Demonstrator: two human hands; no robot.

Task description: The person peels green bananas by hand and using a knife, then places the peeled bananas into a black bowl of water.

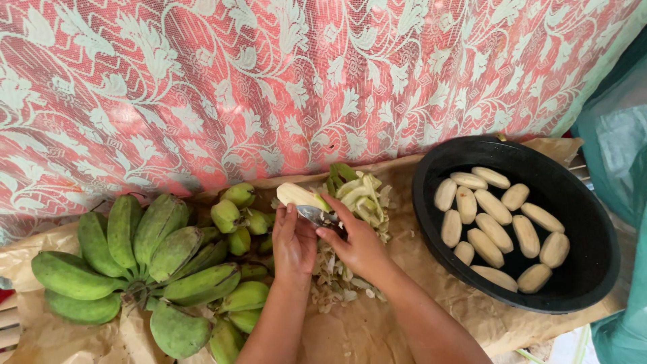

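— Gripping what, each hand?
— Left hand is wrapped around a half-peeled green banana, pale flesh bared, tip pointing up-left; right hand is closed on a metal knife, its blade lying against the banana just above the left fingers.
— Largest things first?
— Red floral cloth hangs behind; brown paper covers the surface; a black round basin on the right holds peeled bananas; a big bunch of green bananas lies on the left.
— Smaller?
— Loose small green bananas beside the left hand; a heap of peelings under and beyond the hands.
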